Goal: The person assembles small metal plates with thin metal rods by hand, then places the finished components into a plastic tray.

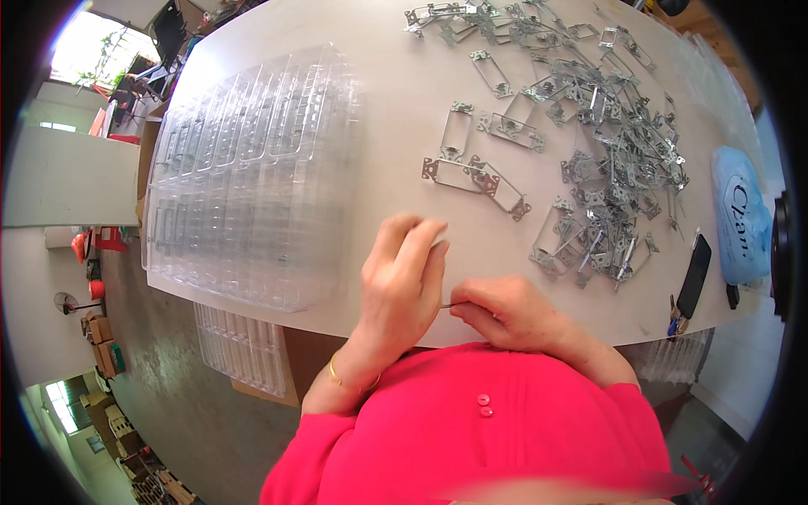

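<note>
My left hand [399, 273] is raised over the table's near edge with its fingers closed. A small white piece shows at the fingertips; its kind cannot be made out. Beside it on the right, my right hand [505, 310] pinches a thin metal piece [447, 306], mostly hidden by the fingers and reaching toward the left hand. Just beyond both hands lie a few flat metal frames, one a rectangular bracket [455, 174] overlapping another bracket [505, 195]. A large heap of similar metal brackets [619, 172] spreads over the right and far side.
Stacked clear plastic trays [252, 168] cover the table's left part, with more trays [244, 349] below the edge. At the right stand a blue plastic bag [741, 219], a black phone [695, 276] and keys [675, 326]. Boxes [103, 343] line the floor at far left.
</note>
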Demonstrator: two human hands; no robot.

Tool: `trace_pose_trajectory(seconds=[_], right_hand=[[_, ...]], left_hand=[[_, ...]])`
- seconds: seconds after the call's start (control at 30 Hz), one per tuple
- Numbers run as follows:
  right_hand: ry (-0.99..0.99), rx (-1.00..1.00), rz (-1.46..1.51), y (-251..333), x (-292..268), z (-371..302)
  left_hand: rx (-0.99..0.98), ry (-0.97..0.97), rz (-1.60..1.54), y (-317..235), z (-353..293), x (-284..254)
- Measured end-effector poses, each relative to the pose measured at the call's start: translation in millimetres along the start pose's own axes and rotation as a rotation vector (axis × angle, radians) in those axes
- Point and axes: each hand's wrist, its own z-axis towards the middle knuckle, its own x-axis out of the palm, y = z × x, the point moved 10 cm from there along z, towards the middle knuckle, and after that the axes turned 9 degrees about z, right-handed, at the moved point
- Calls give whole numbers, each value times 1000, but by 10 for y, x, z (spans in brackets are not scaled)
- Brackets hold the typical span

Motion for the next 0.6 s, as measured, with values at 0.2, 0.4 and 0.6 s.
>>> trace_pose_trajectory(seconds=[0.2,0.4,0.6], right_hand=[[-430,56,-81,-54,-840,-193],[-609,102,-122,-335,-1221,-145],[-447,226,-272,-419,-1135,56]], left_hand=[[-227,73,173,633,387,520],[-245,189,165,823,531,857],[-307,279,35,887,470,898]])
